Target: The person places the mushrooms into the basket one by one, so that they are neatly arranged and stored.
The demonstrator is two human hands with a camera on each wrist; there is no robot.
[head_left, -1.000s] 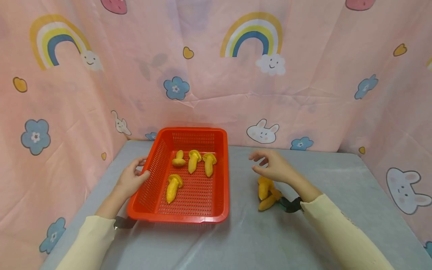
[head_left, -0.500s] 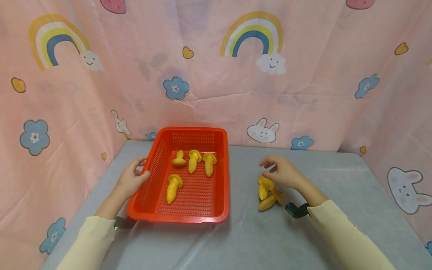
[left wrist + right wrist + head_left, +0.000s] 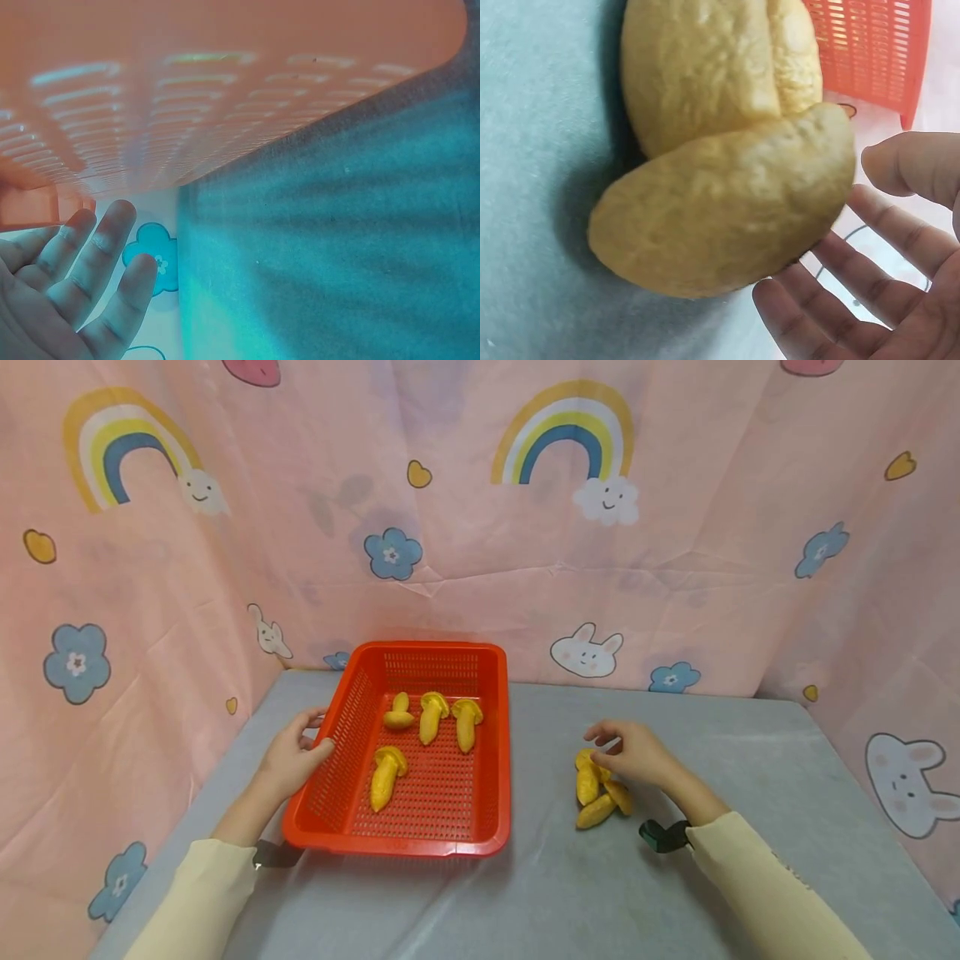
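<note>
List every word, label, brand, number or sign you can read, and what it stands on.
None readable.
Curtain: printed pictures only, such as rainbows.
Basket and mushrooms: no lettering visible.
Right sleeve: a small mark, too small to tell whether it is text.

Glossy plastic basket (image 3: 496,777), bumpy matt mushrooms (image 3: 382,781), creased cloth backdrop (image 3: 480,602)

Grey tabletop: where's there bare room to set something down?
Free: tabletop between the red perforated plastic basket and the piled yellow mushroom-shaped pieces, and to the right of the right hand. Crowded: around those pieces, and the basket's left side, by the left hand.
</note>
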